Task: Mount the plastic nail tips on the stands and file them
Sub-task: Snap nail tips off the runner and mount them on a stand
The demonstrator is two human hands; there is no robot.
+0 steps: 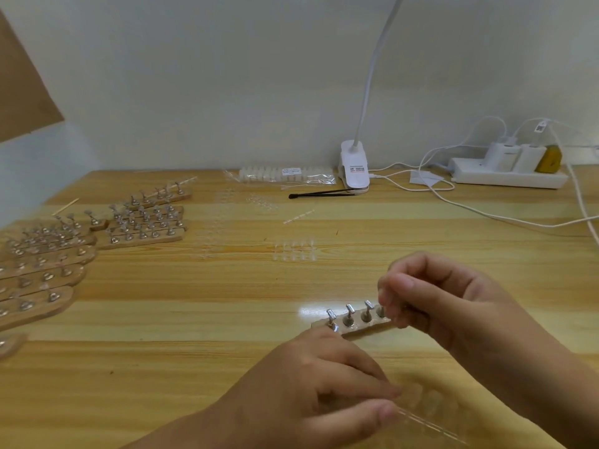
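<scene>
A wooden stand [355,327] with several small metal holders lies on the table in front of me. My right hand [444,303] hovers over its right end, fingers curled together, pinching what looks like a clear nail tip; the tip itself is hard to make out. My left hand [311,393] sits nearer to me and pinches a clear strip of plastic nail tips [428,413] between thumb and forefinger. More loose clear nail tips [294,250] lie in rows on the table beyond the stand.
Many wooden stands with metal holders [142,226] are laid out at the left. A bag of nail tips [285,175], a black tool [319,193], a clip lamp [355,170], a power strip [509,176] and white cables [505,218] sit along the back.
</scene>
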